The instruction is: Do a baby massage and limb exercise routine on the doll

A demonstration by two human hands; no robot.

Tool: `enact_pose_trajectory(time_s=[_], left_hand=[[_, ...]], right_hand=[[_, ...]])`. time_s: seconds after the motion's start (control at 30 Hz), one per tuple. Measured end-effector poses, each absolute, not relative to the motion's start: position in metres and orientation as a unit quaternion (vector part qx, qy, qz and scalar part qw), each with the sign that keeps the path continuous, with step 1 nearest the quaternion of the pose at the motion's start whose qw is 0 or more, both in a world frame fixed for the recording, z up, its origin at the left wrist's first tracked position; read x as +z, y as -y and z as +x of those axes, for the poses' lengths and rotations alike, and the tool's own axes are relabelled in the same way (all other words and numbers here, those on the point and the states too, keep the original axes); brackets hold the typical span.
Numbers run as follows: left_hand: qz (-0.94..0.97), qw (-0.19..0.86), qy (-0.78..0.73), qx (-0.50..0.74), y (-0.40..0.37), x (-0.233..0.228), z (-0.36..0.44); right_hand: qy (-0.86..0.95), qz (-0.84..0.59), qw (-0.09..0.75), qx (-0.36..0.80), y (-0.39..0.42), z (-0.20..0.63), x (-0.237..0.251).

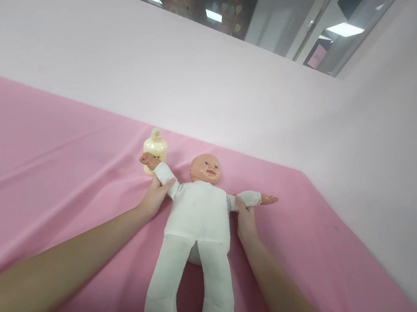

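Note:
A baby doll (198,215) in a white suit lies on its back on the pink cloth (40,165), head away from me, arms spread out. My left hand (156,196) grips the doll under its arm on the left side of the view, at the upper sleeve. My right hand (245,221) holds the doll under its other arm, fingers against the torso and sleeve. A pale yellow baby bottle (154,148) stands upright just beyond the doll's raised fist on the left.
The pink cloth covers the whole surface and ends at a pale pink wall (203,74) behind and to the right. Above the wall are ceiling lights and a room beyond.

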State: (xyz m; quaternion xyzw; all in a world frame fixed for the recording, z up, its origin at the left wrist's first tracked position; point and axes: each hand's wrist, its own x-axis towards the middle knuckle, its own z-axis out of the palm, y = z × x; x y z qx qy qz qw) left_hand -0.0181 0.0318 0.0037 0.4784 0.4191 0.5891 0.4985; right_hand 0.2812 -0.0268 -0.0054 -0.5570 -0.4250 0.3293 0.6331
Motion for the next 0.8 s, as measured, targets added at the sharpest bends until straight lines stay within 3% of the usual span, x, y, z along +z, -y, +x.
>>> enact_pose_trajectory(time_s=[0.13,0.27,0.57,0.8], left_hand=[[0.477,0.495,-0.434,0.582,-0.032,0.003,-0.019],[0.535,0.458,-0.467,0.535,-0.025,0.008,-0.019],[0.791,0.272,-0.366,0.408,-0.018,0.014,-0.017],[0.739,0.336,-0.405,0.422,-0.018,0.014,-0.018]], right_hand=[[0.374,-0.580,0.628,0.361,0.028,0.279,0.001],[0.435,-0.580,0.608,0.323,0.031,0.273,0.009],[0.608,-0.535,0.529,0.253,0.038,0.264,0.015],[0.568,-0.550,0.531,0.304,0.037,0.267,0.019]])
